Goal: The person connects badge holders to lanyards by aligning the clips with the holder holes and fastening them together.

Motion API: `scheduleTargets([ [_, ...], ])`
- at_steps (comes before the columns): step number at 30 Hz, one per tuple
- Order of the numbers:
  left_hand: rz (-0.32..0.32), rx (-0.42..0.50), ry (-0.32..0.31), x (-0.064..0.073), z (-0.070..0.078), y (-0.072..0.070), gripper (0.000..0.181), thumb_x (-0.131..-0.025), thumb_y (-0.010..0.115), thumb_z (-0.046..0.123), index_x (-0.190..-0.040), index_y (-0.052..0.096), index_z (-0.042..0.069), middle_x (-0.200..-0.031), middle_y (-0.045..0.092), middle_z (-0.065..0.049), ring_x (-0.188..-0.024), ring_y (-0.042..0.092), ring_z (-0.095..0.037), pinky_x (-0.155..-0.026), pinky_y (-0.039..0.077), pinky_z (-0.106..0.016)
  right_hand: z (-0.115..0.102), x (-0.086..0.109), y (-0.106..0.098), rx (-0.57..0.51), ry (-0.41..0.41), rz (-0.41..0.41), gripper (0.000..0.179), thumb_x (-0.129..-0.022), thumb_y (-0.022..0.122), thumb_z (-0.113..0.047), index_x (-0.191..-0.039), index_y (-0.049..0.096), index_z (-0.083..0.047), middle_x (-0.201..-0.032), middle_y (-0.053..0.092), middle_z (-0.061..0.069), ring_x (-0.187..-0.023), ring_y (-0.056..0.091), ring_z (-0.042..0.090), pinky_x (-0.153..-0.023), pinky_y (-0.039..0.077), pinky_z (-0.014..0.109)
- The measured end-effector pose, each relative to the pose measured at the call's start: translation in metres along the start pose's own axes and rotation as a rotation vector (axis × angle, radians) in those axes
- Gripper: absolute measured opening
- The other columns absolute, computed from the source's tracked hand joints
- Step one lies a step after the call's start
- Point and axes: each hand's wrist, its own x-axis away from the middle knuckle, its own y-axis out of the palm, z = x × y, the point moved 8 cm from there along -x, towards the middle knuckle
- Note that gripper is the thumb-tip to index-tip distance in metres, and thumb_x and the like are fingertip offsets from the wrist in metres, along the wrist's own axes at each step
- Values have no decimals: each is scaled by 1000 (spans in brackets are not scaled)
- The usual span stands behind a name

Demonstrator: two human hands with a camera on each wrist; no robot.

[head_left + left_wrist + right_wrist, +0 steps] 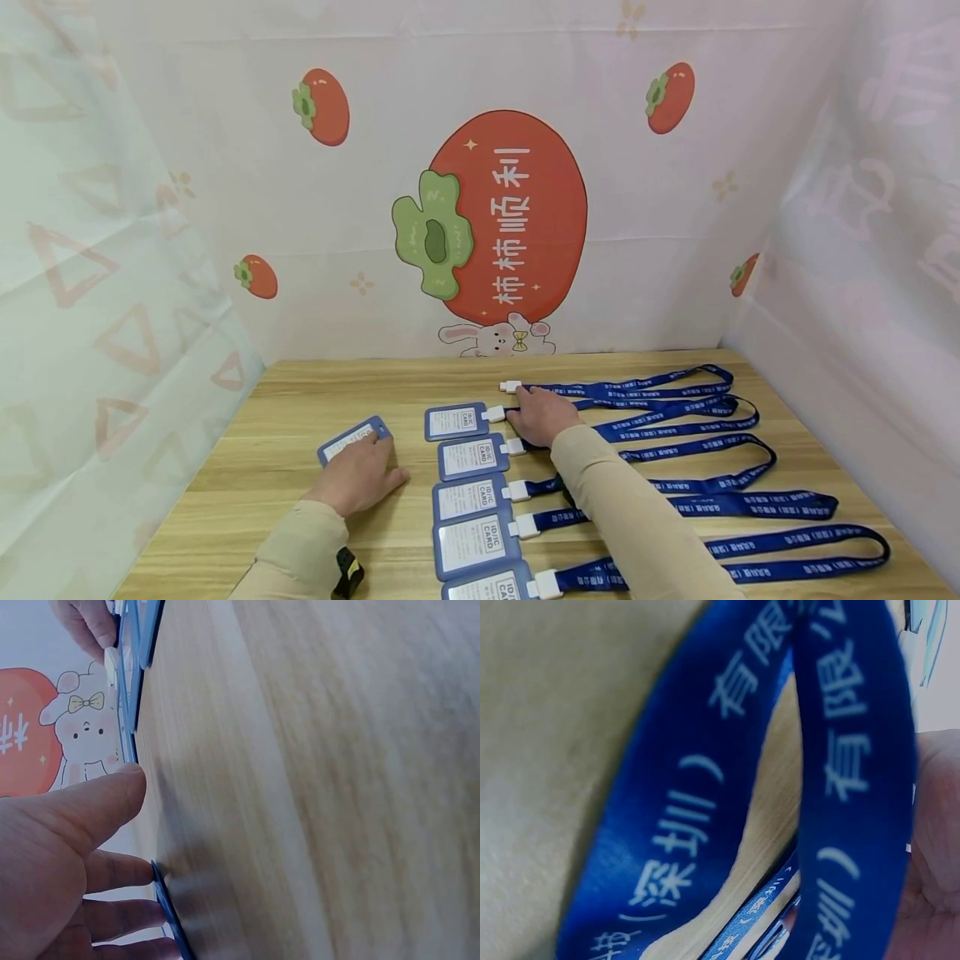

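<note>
At the left of the table lies a loose blue-rimmed ID card holder (354,440). My left hand (358,473) rests on it; in the left wrist view the fingers touch the holder's edge (174,919) while the thumb stays apart. My right hand (546,414) holds the farthest blue lanyard (630,387) just behind its white clip (511,387), which has no card holder on it. The thumb is close to the clip (493,413) of the second lanyard, joined to a card holder (455,421). Printed blue straps (855,780) fill much of the right wrist view.
Nearer me, several more card holders (477,540) stand in a column, clipped to blue lanyards (795,550) that stretch right. Some holders overlap. The wooden table (247,475) is walled by printed white cloth (360,208) at the back and sides.
</note>
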Motion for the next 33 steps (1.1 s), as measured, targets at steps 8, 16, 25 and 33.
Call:
scheduleTargets([
  [8, 5, -4, 0, -3, 1, 1, 65, -98, 71, 40, -138, 58, -10, -143, 56, -33, -129, 59, -49, -108, 50, -60, 0, 1, 0, -2, -1, 9, 64, -105, 54, -50, -158, 46, -15, -155, 54, 12, -142, 53, 35, -116, 46, 53],
  [16, 7, 6, -16, -6, 1, 4, 69, -98, 72, 40, -141, 55, -11, -150, 50, -35, -135, 53, -52, -112, 47, -61, 1, 0, 0, 7, 7, 4, 65, -105, 54, -50, -158, 46, -15, -156, 53, 12, -143, 52, 35, -117, 45, 53],
  [25, 13, 0, -13, -9, 3, 4, 69, -97, 74, 39, -140, 56, -11, -149, 50, -35, -134, 54, -51, -111, 47, -61, 1, 0, 0, 15, 2, 10, 65, -105, 55, -51, -158, 47, -15, -157, 53, 12, -144, 51, 35, -118, 44, 53],
  [33, 15, 1, -3, -13, 2, 7, 70, -97, 74, 41, -141, 56, -11, -150, 49, -35, -135, 53, -52, -112, 47, -61, 1, -1, 2, 25, 4, 15, 64, -104, 56, -51, -158, 47, -16, -156, 53, 11, -144, 51, 34, -118, 45, 53],
])
